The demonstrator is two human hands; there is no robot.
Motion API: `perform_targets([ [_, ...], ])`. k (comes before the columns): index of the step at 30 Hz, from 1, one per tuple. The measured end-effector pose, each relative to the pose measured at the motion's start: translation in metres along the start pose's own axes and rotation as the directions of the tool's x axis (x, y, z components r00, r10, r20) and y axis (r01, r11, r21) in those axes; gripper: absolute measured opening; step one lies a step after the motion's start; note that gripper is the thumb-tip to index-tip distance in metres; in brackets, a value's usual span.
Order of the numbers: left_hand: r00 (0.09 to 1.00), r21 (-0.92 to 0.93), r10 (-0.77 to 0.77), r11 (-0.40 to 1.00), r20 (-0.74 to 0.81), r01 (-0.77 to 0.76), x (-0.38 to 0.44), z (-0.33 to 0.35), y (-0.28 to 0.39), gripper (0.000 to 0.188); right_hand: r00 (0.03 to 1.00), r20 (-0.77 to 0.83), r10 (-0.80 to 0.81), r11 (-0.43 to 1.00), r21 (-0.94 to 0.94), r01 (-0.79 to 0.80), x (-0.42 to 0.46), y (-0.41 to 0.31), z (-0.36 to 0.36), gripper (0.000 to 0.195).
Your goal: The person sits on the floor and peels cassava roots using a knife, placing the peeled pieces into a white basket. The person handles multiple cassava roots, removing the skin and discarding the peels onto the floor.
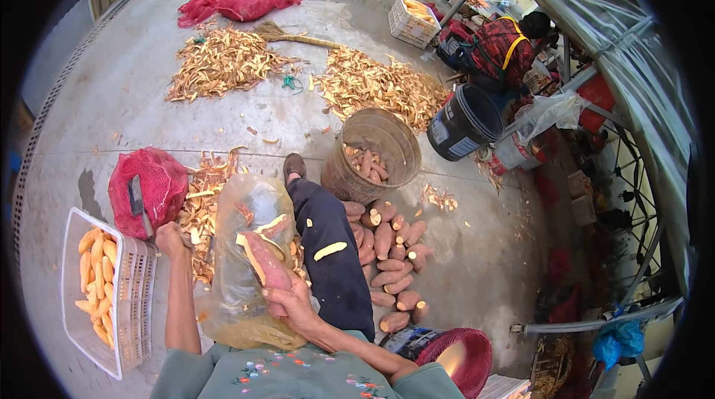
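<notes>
My right hand (291, 299) grips a partly peeled sweet potato (268, 265) over my lap. Pale flesh shows along its far end and one side, and red skin covers the rest. Off to the left, my left hand (172, 239) is curled around a small tool, mostly hidden by the fingers. Just beyond that fist, a knife (137, 198) with a dark blade rests on a red mesh sack (162, 175). A yellowish plastic sheet (240, 309) covers my lap, and peel lies on it. One peel strip (330, 251) sits on my dark trouser leg.
Peeled sweet potatoes (98, 270) fill part of a white crate (137, 298) at left. Unpeeled ones (391, 265) lie right of my leg, below a worn bucket (357, 175). Peel heaps (223, 64) cover the floor ahead. A person (503, 53) sits beyond a black bucket (447, 136).
</notes>
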State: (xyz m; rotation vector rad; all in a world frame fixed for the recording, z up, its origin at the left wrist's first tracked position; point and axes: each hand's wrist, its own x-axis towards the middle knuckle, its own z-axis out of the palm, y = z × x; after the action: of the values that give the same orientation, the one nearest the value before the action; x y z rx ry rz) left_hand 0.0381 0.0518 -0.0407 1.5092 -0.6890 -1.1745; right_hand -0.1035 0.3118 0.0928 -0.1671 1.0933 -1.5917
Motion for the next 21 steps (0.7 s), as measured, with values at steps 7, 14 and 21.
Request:
perform_targets([
  [7,0.855,-0.014,0.149,0.986,0.498,-0.163,-0.154,0.055,0.093,0.007,0.996,0.021,0.083,0.991,-0.105,-0.080,0.001,0.004,0.007,0.033],
  [14,0.873,0.081,0.148,0.975,0.465,-0.208,-0.121,0.054,0.061,0.010,0.990,-0.027,0.142,0.990,0.005,-0.142,0.002,-0.003,0.021,0.030],
  [21,0.969,0.162,-0.012,0.986,0.248,-0.029,-0.070,0.049,0.019,0.016,0.994,-0.005,0.113,0.985,-0.128,-0.113,-0.006,-0.002,0.018,0.040],
])
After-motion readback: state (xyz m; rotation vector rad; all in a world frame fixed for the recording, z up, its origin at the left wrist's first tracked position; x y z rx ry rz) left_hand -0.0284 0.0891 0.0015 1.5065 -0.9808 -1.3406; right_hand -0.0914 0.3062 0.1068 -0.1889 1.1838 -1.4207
